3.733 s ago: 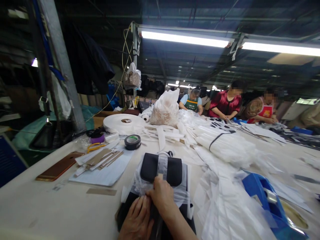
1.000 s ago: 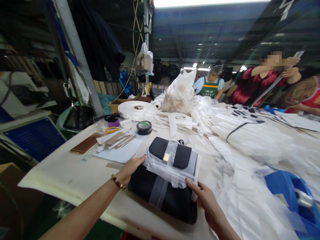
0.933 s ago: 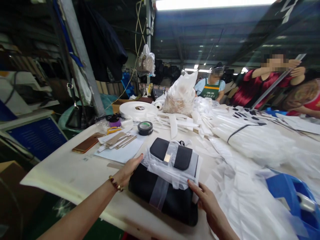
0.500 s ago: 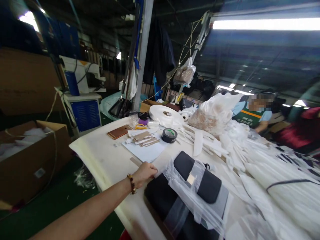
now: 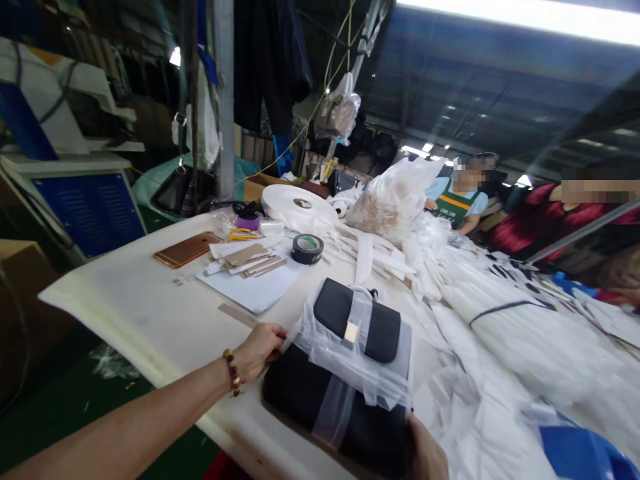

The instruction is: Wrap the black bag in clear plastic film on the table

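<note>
A black handbag (image 5: 290, 387) lies on the table with its flap (image 5: 363, 323) spread upward and a metal clasp piece (image 5: 351, 332) on a wrapped strap. Clear plastic wrap (image 5: 360, 379) is bunched across its middle. My left hand (image 5: 263, 347), with a beaded bracelet at the wrist, pinches the wrap's left edge beside the bag. At the lower right, my right hand (image 5: 427, 450) is partly in view, its fingertips closed at the wrap's right edge against the bag's side; most of its fingers are hidden.
Beyond the bag lie a roll of black tape (image 5: 307, 249), a brown phone (image 5: 187, 250), cardboard strips (image 5: 255, 260) on white sheets and a large white roll (image 5: 300, 205). White wrapping material (image 5: 525, 333) covers the right side. Two people (image 5: 457, 200) are across the table.
My right hand has come into view at the bag's lower right. The bag and my left hand appear further left as the view has turned right. The wrap lies straighter across the bag.
</note>
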{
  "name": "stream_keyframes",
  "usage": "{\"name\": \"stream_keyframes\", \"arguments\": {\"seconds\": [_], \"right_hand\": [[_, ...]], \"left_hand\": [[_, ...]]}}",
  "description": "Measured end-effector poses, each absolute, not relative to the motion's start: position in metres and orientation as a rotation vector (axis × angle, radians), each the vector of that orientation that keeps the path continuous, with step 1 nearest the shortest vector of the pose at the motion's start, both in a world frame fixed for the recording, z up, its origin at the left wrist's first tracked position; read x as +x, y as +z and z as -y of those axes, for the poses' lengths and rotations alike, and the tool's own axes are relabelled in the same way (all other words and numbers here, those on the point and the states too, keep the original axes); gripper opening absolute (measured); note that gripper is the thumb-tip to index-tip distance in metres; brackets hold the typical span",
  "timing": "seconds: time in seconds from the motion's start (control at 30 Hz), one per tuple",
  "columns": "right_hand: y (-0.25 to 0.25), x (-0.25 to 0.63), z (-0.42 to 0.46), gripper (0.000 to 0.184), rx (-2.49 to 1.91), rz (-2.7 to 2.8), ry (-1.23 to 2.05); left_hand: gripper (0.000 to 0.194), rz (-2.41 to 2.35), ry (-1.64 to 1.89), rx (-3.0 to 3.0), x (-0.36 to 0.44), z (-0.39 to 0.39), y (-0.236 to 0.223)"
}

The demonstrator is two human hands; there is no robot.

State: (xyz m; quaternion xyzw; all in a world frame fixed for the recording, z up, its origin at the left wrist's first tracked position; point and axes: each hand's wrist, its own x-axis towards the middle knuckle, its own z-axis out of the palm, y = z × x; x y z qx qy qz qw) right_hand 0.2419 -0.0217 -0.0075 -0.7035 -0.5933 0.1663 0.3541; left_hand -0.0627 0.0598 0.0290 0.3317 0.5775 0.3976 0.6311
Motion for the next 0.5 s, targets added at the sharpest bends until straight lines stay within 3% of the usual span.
{"name": "stream_keyframes", "arguments": {"seconds": [0.17,0.3,0.5], "right_hand": [[0.017,0.236,0.02,0.052,-1.765,1.331,0.762],[0.036,0.241,0.025,0.052,-1.589,1.084,1.169],[0.044,0.24,0.032,0.049,-1.528,0.902,1.246]], "left_hand": [[0.016,-1.365,0.88,0.964,-0.064,-0.056,0.036],[0.013,-1.288,0.8,1.079,-0.069,-0.053,0.051],[0.014,-1.097,0.633,1.162,-0.082,-0.047,0.072]]}}
